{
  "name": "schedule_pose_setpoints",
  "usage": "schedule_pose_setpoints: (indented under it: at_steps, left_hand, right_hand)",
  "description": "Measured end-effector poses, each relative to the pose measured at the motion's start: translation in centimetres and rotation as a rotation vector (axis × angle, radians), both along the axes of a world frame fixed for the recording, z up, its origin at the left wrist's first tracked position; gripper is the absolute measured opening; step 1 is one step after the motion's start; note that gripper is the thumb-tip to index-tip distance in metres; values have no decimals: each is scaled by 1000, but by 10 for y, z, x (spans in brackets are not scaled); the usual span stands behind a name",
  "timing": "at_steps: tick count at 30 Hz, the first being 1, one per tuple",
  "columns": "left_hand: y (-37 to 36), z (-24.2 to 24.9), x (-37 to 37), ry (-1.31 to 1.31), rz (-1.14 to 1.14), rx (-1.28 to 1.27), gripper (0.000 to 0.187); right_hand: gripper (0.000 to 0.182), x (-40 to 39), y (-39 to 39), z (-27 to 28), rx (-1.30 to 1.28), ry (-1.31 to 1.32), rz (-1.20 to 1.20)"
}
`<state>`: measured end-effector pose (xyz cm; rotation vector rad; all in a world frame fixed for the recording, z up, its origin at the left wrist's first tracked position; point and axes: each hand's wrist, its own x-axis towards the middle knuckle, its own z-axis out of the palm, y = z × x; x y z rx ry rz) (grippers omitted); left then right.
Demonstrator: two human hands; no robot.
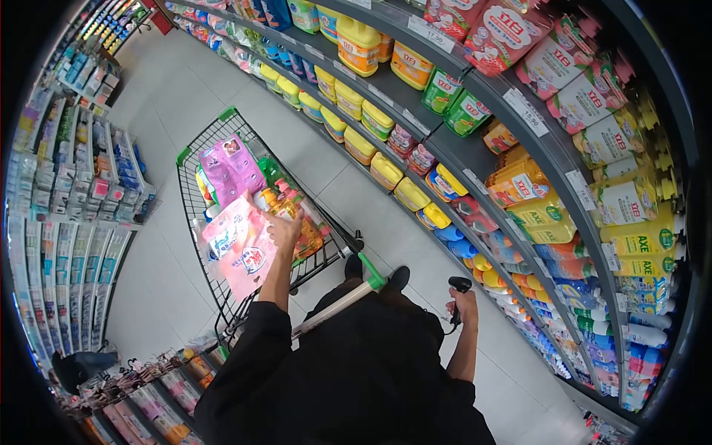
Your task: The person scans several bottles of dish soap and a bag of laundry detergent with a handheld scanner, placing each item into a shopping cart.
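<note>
- Well to the left of the shopping cart [182,156], display racks [78,170] carry rows of small packaged goods.
- The cart itself stands on a pale tiled floor [159,274], a wire basket with green corner pieces.
- In the cart's far half lies a purple package [231,167], with a green bottle [270,172] just to its right.
- In the cart's near half, a pink package [243,251] lies tilted on the left, its printed face up.
- The left hand [285,228] is over the middle of the cart, at the pink package's upper right edge; its fingers are extended and its thumb stands apart, but whether it grips the package cannot be told.
- Along the cart's right side, next to that hand, sit bottles of orange liquid [310,243].
- At the cart's near end, the pale handle [332,307] with a green end piece crosses in front of the person's dark clothing.
- Right of the cart and apart from it, the right hand [466,305] is closed around a black handheld device [460,284].
- Farthest right of the cart, long shelves [445,144] hold yellow jugs [358,46], pouches and pump bottles above price labels.
</note>
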<state>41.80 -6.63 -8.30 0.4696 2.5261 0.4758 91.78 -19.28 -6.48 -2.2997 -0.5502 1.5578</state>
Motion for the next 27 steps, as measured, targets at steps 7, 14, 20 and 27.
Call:
schedule_pose_setpoints:
  at_steps: [7, 14, 20, 27]
  left_hand:
    - [-11, 1, 4, -20, -166, 11, 115]
    - [-24, 77, 101, -462, -564, 443, 63]
    - [-27, 73, 160, 56, -1182, 396, 45]
    - [-15, 78, 158, -52, -940, 289, 36]
  right_hand:
    - [29, 10, -23, -67, -240, 8, 148]
    - [29, 10, -32, -89, -305, 8, 398]
    - [33, 23, -14, -57, -319, -154, 486]
    - [49, 38, -74, -109, -104, -482, 544]
